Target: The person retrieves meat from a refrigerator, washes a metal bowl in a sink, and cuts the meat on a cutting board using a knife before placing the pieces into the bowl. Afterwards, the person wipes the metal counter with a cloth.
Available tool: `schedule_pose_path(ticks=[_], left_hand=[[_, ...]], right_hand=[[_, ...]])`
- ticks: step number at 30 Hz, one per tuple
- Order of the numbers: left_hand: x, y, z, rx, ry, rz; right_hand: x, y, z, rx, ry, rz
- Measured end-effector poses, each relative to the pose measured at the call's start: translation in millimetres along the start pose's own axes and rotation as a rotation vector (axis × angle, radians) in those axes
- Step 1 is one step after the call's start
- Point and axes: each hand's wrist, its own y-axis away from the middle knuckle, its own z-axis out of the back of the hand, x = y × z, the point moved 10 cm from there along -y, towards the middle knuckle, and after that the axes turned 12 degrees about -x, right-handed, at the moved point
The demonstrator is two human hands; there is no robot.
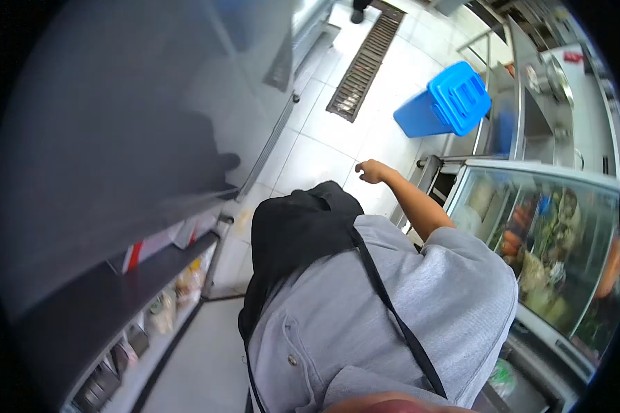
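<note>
My right hand [372,171] hangs over the white tiled floor [320,162], beyond the end of my bent bare forearm. Its fingers are loosely bent and partly apart, and nothing shows between them. It touches nothing; the black apron [293,220] over my grey shirt [427,296] is close by on its left. My left hand does not show in the frame.
A blue lidded bin [427,113] stands near a metal counter. To the right, a glass-topped display case [544,167] holds vegetables. A large grey panel [138,124] and a dark shelf [117,296] fill the left. A drain grate [365,65] crosses the floor.
</note>
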Motion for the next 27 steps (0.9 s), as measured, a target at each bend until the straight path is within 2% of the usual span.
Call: schedule_pose_path(ticks=[5, 10, 16, 21, 23, 25, 26, 27], left_hand=[[61, -68, -149, 0.143, -0.347, 0.128], [141, -101, -240, 0.216, -0.731, 0.22], [219, -112, -288, 0.189, -1.134, 0.293], [268, -112, -339, 0.197, -1.452, 0.327], [291, -108, -379, 0.251, -1.613, 0.321], [316, -99, -428, 0.263, -1.801, 0.29], [325, -96, -451, 0.249, -1.892, 0.252], [342, -98, -482, 0.258, -1.974, 0.19]], right_hand=[[-45, 28, -21, -0.004, -0.103, -0.159], [-109, 36, -74, 0.013, -0.167, -0.223], [-148, 53, 12, -0.147, -0.323, -0.379], [-230, 54, 73, -0.417, -0.525, -0.54], [-258, 82, 88, -0.534, -0.596, -0.634], [-276, 113, 83, -0.45, -0.666, -0.778], [-288, 127, 84, -0.622, -0.556, -0.701], [-296, 141, 69, -0.559, -0.609, -0.785]])
